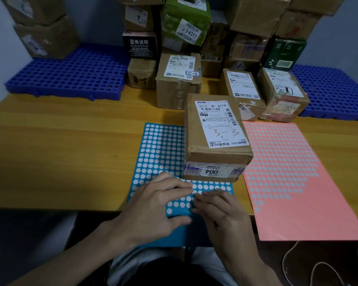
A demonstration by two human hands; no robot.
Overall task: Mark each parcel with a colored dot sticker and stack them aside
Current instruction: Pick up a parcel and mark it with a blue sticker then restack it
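Note:
A brown parcel (pixel 216 137) with a white label marked "3-3" stands on the far part of the blue sticker sheet (pixel 159 153), which lies at the table's front edge. My left hand (pixel 153 209) rests flat on the sheet's near end, fingers spread, thumb over the overhanging edge. My right hand (pixel 219 211) is beside it with curled fingertips picking at a dot on the sheet, just in front of the parcel. A pink sticker sheet (pixel 293 182) lies to the right.
More parcels (pixel 178 79) stand and pile up at the back of the yellow table (pixel 60 151). Blue perforated pallets lie at back left (pixel 70 75) and back right (pixel 335 93). A cord (pixel 293 263) hangs below the table on the right.

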